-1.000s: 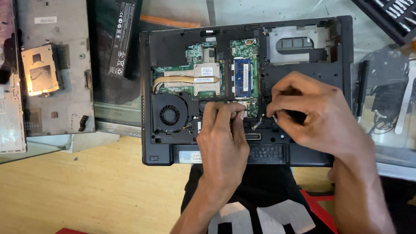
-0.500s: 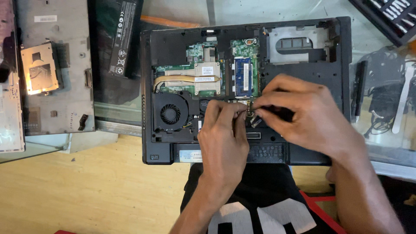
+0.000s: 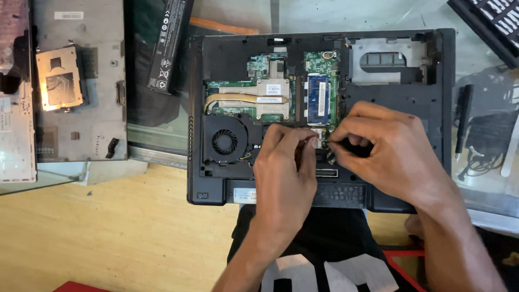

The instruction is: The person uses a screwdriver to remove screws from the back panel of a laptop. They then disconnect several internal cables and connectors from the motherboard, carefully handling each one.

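Both hands are down inside the opened laptop [image 3: 319, 113], which lies bottom-up with its cover off, and they meet just below the blue memory stick [image 3: 319, 98]. Your left hand [image 3: 284, 173] comes up from the near edge of the laptop, fingers curled and close together, tips pressed onto a small part beside the memory stick; whether it grips anything cannot be told, since the fingers hide the spot. Your right hand [image 3: 386, 148] comes in from the right side of the laptop, thumb and forefinger pinched narrow on something small and dark at the same spot. What that small item is cannot be made out. The fingertips of the two hands are just beside each other.

Inside the laptop, the round black fan [image 3: 224, 142] sits left of your left hand, with the copper heat pipe [image 3: 238, 99] and the metal heat sink [image 3: 272, 97] above it. An empty grey drive bay [image 3: 386, 62] occupies the far right corner of the laptop.

Left of the laptop a long black battery [image 3: 166, 46] lies on the table [image 3: 81, 227], and further left a grey cover panel [image 3: 81, 81]. Right of the laptop lie a black pen-like tool [image 3: 463, 121] and a tangle of black cable [image 3: 489, 143].
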